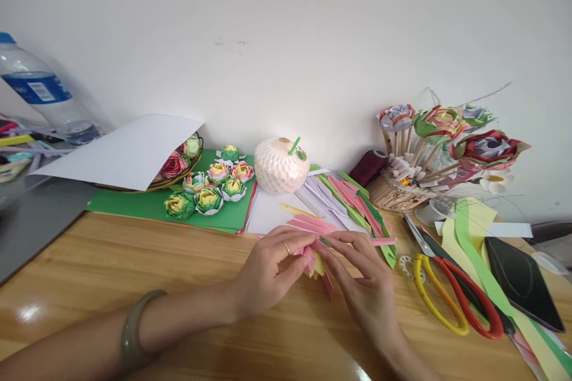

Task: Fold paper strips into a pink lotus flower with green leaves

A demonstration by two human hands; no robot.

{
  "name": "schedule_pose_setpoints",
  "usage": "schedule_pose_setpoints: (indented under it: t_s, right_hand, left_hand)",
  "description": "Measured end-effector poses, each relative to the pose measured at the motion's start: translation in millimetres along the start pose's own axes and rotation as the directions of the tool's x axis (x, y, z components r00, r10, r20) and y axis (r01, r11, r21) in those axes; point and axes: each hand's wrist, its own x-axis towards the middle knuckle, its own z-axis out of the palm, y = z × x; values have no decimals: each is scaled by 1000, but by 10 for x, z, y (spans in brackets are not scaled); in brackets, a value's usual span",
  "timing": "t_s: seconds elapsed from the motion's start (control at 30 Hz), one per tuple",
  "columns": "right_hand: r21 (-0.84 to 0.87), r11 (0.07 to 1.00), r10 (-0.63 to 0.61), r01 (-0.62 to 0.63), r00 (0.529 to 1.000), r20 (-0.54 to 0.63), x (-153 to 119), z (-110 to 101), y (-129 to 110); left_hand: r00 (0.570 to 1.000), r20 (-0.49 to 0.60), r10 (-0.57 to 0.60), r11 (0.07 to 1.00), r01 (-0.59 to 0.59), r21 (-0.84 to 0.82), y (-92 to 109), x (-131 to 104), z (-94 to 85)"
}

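Left hand (270, 268) and right hand (364, 277) both pinch pink-and-yellow folded paper (317, 266) between fingertips, fingers close together, over front-middle of table (201, 315). Pink strips (313, 223) just beyond. Scissors (444, 266) right of right hand; paper flowers (208, 200) on green sheet (129, 208), left.

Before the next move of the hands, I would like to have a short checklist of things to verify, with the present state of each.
1. Left hand holding the pink-and-yellow paper piece: ok.
2. Right hand gripping firmly: cannot tell; it meets the piece, but the grip is partly hidden.
3. Scissors away from the hands: ok, lying to the right.
4. Loose pink strips near: ok, just beyond the hands.
5. Small paper flowers out of the way: ok, on the green paper to the left.
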Motion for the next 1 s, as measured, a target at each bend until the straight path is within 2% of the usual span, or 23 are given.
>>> schedule_pose_setpoints:
  t_s: [0.3, 0.47, 0.6, 0.8, 1.0]
  right_hand:
    - [-57, 998, -12, 11, 1000, -19, 18, -1, -13]
    - [-114, 993, -34, 32, 999, -16, -2, 6, 4]
    - [-142, 988, -60, 60, 998, 2, -15, 4, 15]
    - [-152, 986, -67, 69, 998, 17, -32, 10, 31]
    - [-155, 985, -71, 71, 997, 10, -14, 8, 16]
  left_hand:
    - [990, -39, 136, 989, -133, 71, -59, -36, 47]
    - [981, -3, 192, 967, -189, 170, -59, -55, 48]
    - [982, -30, 185, 973, -179, 147, -33, -39, 30]
    - [988, -99, 116, 990, -107, 87, 5, -9, 3]
    - [983, -89, 158, 984, -149, 96, 42, 4, 1]
